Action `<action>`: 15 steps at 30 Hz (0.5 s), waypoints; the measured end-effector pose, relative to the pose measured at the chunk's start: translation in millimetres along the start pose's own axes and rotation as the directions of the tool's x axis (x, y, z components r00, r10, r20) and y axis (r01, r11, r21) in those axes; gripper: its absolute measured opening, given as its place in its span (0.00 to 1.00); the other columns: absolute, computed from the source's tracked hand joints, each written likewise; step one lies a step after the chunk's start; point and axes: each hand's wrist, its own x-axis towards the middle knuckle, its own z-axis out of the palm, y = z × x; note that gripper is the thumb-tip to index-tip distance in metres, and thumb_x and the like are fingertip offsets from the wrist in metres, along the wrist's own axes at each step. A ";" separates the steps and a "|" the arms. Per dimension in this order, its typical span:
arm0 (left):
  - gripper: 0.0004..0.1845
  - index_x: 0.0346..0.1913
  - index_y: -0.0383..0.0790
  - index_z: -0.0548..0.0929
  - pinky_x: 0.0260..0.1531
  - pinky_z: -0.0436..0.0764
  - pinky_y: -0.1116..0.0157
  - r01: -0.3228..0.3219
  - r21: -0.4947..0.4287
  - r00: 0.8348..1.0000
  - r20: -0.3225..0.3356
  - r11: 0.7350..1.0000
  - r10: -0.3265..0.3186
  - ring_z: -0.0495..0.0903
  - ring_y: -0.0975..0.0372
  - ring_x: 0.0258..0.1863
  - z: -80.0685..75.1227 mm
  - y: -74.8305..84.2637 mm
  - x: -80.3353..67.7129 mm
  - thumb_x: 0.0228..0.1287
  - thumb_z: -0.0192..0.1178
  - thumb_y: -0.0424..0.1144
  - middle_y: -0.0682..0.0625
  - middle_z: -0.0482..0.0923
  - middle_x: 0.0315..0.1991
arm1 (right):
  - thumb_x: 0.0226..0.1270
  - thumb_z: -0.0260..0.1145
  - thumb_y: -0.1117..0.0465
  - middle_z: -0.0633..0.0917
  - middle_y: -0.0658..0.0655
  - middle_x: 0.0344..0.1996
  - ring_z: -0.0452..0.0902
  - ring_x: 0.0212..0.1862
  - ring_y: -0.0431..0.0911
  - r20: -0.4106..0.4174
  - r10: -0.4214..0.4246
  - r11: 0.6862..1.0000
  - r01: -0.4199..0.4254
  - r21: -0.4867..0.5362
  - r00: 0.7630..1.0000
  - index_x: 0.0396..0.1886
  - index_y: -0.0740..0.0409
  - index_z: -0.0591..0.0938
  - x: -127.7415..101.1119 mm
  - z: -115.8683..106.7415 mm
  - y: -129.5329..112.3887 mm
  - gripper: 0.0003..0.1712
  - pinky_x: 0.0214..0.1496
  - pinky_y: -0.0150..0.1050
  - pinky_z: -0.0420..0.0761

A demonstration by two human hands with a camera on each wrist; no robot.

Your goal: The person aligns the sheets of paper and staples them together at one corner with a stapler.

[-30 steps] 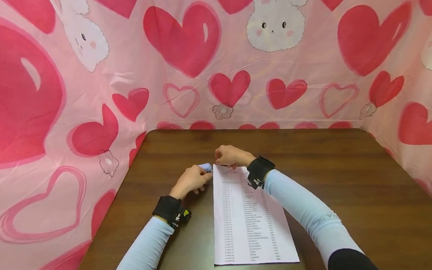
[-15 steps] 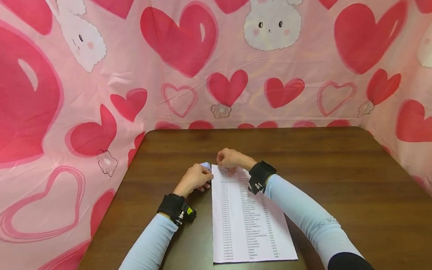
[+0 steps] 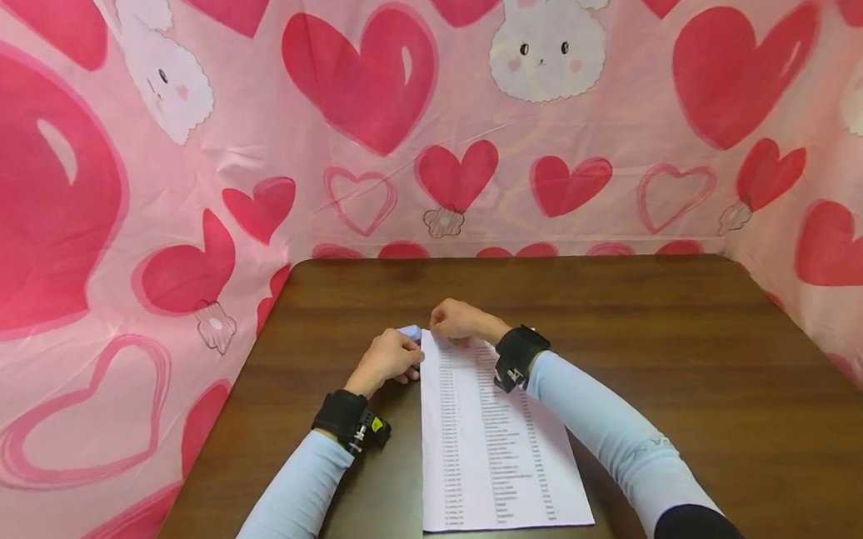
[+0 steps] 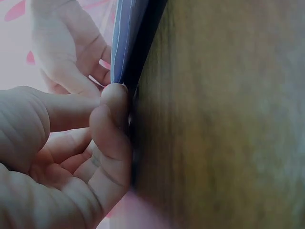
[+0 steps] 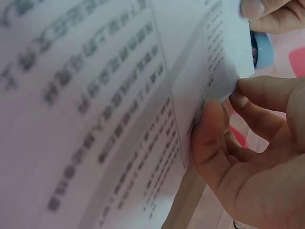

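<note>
Head view: a printed sheet [image 3: 499,432] lies lengthwise on the dark wood desk [image 3: 709,367], its near edge close to the person, its far edge under both hands. The sheet carries columns of small print, too small to read here. Left hand [image 3: 387,359] sits just beside the sheet's far left corner, fingers curled; a small light-blue object [image 3: 410,332] shows at its fingertips, touching or nearly touching the corner of the sheet. What the blue object is cannot be told. Left wrist view: the thumb and forefinger [image 4: 112,102] meet in a pinch against a thin pale-blue edge [image 4: 125,43] that stands along the desk surface, so the left grip is clenched on that blue piece. Right hand [image 3: 459,318] rests on the sheet's far edge, fingers bent. Right wrist view: the thumb [image 5: 209,138] lies under the paper corner [image 5: 224,71] and the forefinger above it, so the right grip is pinching the sheet at its corner, which lifts slightly off the desk; a bit of blue [image 5: 261,47] shows just past that corner, with a fingertip of the other hand [image 5: 267,12] beside it. Both forearms wear pale-blue sleeves [image 3: 608,432] and black wrist straps [image 3: 518,354]. A pink cloth with red hearts and white rabbits [image 3: 551,44] hangs behind and to either side of the desk.
</note>
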 end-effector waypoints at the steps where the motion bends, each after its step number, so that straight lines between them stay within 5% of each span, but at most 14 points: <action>1: 0.08 0.27 0.39 0.87 0.20 0.81 0.67 0.002 0.009 1.000 -0.002 1.000 -0.001 0.82 0.62 0.18 -0.9 0.0 -0.1 0.61 0.63 0.36 0.49 0.82 0.20 | 0.66 0.60 0.64 0.76 0.51 0.24 0.70 0.21 0.42 -0.005 -0.004 1.000 0.004 -0.005 1.000 0.37 0.59 0.84 0.5 0.7 -0.8 0.07 0.20 0.33 0.72; 15: 0.14 0.18 0.41 0.84 0.17 0.80 0.68 0.022 0.214 1.000 -0.002 0.977 -0.022 0.80 0.64 0.15 -8.2 5.6 -1.9 0.62 0.62 0.38 0.51 0.80 0.15 | 0.64 0.64 0.63 0.79 0.50 0.28 0.74 0.30 0.44 -0.041 -0.015 0.984 0.008 -0.178 0.999 0.29 0.57 0.83 8.4 4.4 -15.5 0.04 0.22 0.32 0.71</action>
